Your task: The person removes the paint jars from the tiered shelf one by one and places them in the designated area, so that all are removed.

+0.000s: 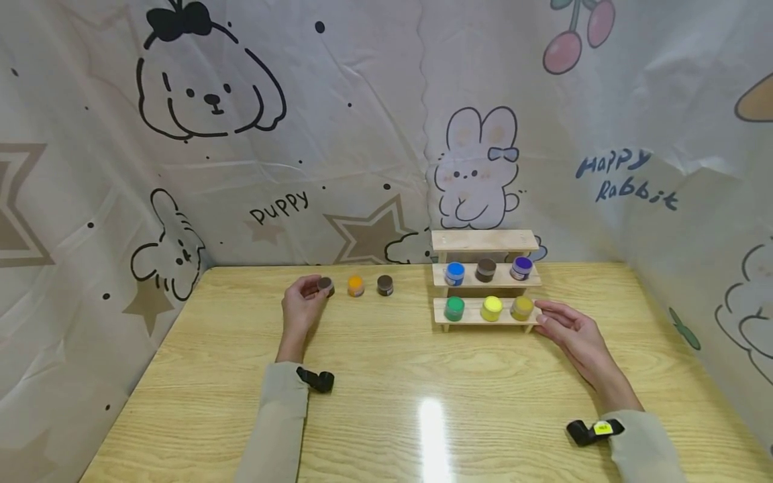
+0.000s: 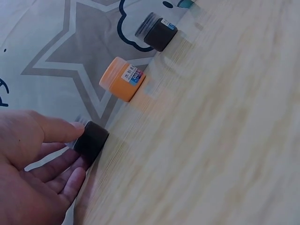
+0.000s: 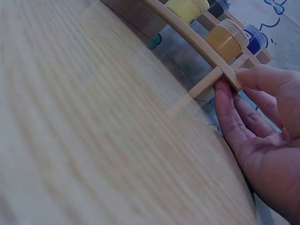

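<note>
- A black jar (image 1: 326, 286) is pinched by the left hand (image 1: 304, 303), with the thumb laid at its lid and the other fingers bent around its far side; both are seen at about ten o'clock from the middle of the wooden table (image 1: 362, 389). Whether the jar is lifted off the surface cannot be told.
- At three o'clock from that jar, an orange jar (image 1: 355, 286) is set upright just beside it, its white label shown in the left wrist view.
- Farther along at three o'clock, a dark jar (image 1: 385, 286) is stood in the same row.
- A stepped wooden rack (image 1: 483, 240) is placed at about one o'clock from the table's middle, near the back edge.
- The lowest shelf's three o'clock end is pinched between thumb and fingers by the right hand (image 1: 576, 335).
- On that shelf, a green jar (image 1: 455, 308), a yellow jar (image 1: 492, 308) and an ochre jar (image 1: 522, 308) are lined up, running towards three o'clock.
- On the middle shelf, a blue jar (image 1: 455, 274), a brown jar (image 1: 486, 270) and a purple jar (image 1: 522, 268) are likewise lined up.
- Behind, at twelve o'clock, the table is backed by a printed cloth (image 1: 362, 87).
</note>
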Motion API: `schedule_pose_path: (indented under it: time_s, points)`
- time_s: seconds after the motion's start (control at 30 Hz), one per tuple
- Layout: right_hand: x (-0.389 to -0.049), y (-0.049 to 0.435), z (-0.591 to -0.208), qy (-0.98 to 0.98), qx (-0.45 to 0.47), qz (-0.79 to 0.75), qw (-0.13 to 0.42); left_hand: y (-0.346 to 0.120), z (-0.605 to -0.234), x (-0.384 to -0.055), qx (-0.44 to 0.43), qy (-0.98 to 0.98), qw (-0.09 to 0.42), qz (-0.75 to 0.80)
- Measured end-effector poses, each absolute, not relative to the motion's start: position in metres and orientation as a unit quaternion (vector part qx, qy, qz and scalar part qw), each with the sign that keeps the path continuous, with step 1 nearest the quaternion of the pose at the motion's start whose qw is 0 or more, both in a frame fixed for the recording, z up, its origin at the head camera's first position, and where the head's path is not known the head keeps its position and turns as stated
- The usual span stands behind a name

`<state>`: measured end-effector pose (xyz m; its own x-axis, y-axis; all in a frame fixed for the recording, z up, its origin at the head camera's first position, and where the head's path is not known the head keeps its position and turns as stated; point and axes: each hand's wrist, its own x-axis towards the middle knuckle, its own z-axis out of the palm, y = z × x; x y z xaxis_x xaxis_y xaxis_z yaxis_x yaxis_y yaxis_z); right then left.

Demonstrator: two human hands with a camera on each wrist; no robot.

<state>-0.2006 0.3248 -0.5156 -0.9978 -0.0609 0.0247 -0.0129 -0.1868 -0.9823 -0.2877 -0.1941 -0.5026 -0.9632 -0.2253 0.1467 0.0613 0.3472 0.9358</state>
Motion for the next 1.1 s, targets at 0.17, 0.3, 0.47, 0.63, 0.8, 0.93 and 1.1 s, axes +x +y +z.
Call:
schedule_pose_path:
  time_s: [0.17,0.3,0.47,0.63,0.8,0.93,1.1]
  points:
    - [-0.199,0.324,-0.515,0.638,-0.026,-0.769,0.017,-0.193,-0.502,-0.287,0.05,-0.804,0.122,-0.579]
    - [-0.198,0.325,-0.515,0.637,-0.026,-0.77,0.019,-0.187,-0.491,-0.282,0.05,-0.811,0.128,-0.569]
    - [-0.199,0.326,-0.516,0.637,-0.032,-0.77,0.016,-0.172,-0.467,-0.274,0.01,-0.816,0.16,-0.555]
    - [-0.201,0.326,-0.517,0.636,-0.037,-0.771,0.015,-0.157,-0.449,-0.267,-0.041,-0.797,0.179,-0.575]
    - [-0.202,0.326,-0.518,0.637,-0.034,-0.77,0.018,-0.142,-0.438,-0.261,-0.083,-0.776,0.18,-0.599]
    - [-0.202,0.326,-0.519,0.637,-0.033,-0.77,0.017,-0.133,-0.434,-0.259,-0.111,-0.765,0.184,-0.607]
    - [-0.201,0.326,-0.519,0.636,-0.033,-0.771,0.016,-0.126,-0.43,-0.256,-0.126,-0.757,0.188,-0.613]
